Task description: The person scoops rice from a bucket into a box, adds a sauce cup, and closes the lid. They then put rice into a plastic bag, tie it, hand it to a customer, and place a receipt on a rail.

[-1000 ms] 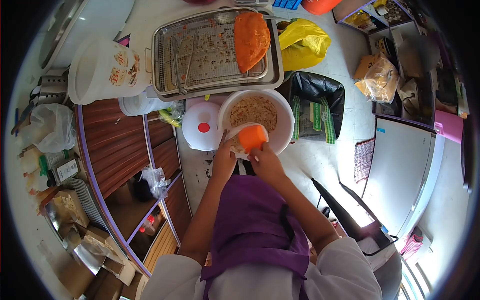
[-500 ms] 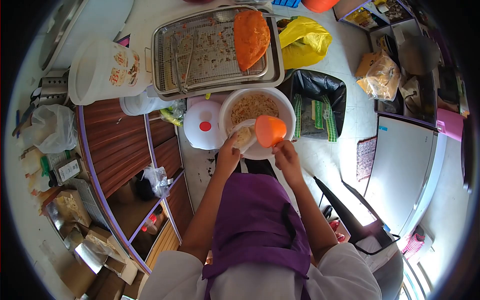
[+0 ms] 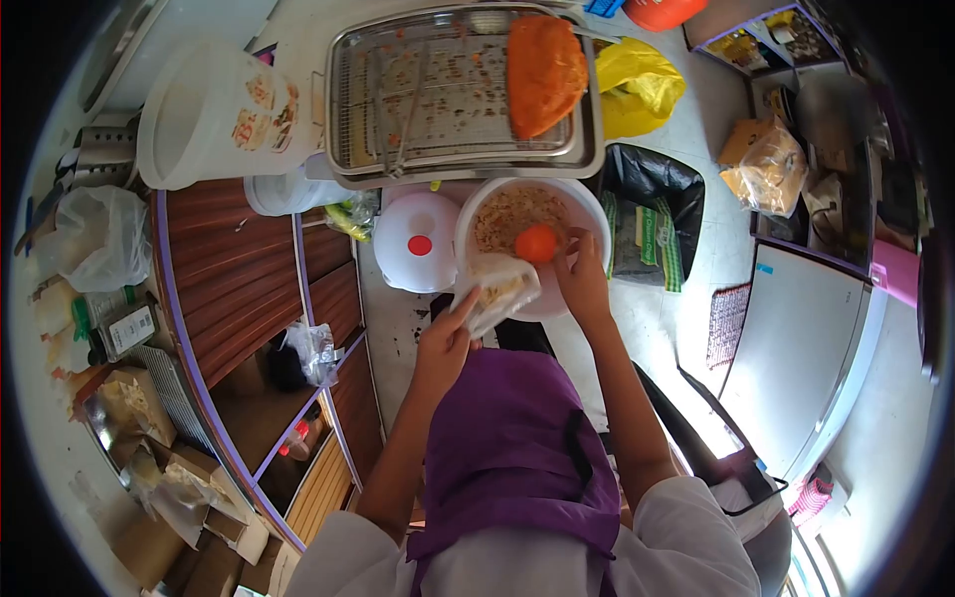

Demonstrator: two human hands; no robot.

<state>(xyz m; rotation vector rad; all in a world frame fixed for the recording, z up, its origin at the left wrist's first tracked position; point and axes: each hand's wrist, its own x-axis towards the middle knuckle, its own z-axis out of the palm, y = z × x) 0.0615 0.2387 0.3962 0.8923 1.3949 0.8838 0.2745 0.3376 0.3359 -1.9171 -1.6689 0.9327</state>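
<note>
My left hand (image 3: 448, 333) is closed on a clear plastic bag (image 3: 509, 298) with some pale, crumbly food inside. The bag tilts over the near rim of a white bucket (image 3: 589, 211). Brownish crumbly flakes (image 3: 505, 211) lie in that bucket. Reaching over its right side, my right hand (image 3: 585, 279) grips an orange scoop (image 3: 535, 244), whose bowl is down at the flakes. The scoop's handle is mostly hidden by my fingers. Left of the bucket sits a round white lid (image 3: 416, 244) with a red centre.
A metal tray with a wire rack (image 3: 448, 109) stands beyond the bucket, holding tongs and an orange piece (image 3: 547, 75). A clear tub (image 3: 219, 119) is at its left. On the right are a black-lined bin (image 3: 657, 179), a yellow bag (image 3: 637, 90) and a white fridge (image 3: 796, 338).
The scoop has gone from above the plastic bag down into the bucket with my right hand. My left hand has drawn the bag nearer to me and tilted it. The camera view has shifted slightly.
</note>
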